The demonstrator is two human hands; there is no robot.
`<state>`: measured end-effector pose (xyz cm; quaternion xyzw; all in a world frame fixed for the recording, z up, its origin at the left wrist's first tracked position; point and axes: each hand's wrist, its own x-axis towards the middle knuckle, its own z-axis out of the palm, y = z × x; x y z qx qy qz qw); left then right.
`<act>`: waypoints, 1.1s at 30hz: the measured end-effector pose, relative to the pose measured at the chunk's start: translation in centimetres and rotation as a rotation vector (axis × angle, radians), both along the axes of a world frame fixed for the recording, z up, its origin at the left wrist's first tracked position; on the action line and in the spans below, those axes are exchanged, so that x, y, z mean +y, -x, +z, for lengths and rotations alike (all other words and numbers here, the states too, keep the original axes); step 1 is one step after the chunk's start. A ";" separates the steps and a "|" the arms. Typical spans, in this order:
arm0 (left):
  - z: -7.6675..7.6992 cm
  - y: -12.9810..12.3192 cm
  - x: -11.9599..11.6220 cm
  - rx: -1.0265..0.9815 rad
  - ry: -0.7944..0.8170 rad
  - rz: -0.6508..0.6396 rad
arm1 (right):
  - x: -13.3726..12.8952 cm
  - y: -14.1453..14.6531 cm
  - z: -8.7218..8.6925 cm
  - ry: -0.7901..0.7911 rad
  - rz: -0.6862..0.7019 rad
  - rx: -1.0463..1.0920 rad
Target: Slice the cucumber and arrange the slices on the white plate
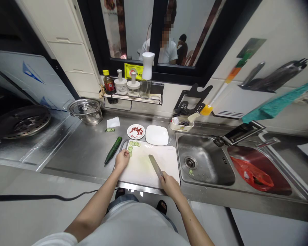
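Note:
A white cutting board lies on the steel counter in front of me. My right hand is wrapped round the handle of a kitchen knife, its blade pointing up and left over the board. At the board's left edge, my left hand has its fingers curled together, the tips at a few cucumber slices. Whatever those fingers hold is hidden. More cucumber slices lie overlapped in a row at the top left corner. A whole cucumber rests on the counter, left of the board.
Behind the board stand a plate of chopped red pieces and a white square plate. A lidded steel pot is at the back left. To the right is a sink with a red plastic bag in its second basin.

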<state>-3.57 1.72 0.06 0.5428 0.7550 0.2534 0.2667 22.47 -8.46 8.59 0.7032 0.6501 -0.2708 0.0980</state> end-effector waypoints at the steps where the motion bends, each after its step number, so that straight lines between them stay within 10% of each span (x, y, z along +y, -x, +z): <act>1: 0.0 0.2 0.0 0.018 0.007 0.002 | 0.0 0.0 0.0 -0.004 0.002 0.000; 33: 1.4 -3.4 3.7 0.197 -0.006 -0.087 | 0.0 -0.7 -0.6 -0.006 -0.020 -0.006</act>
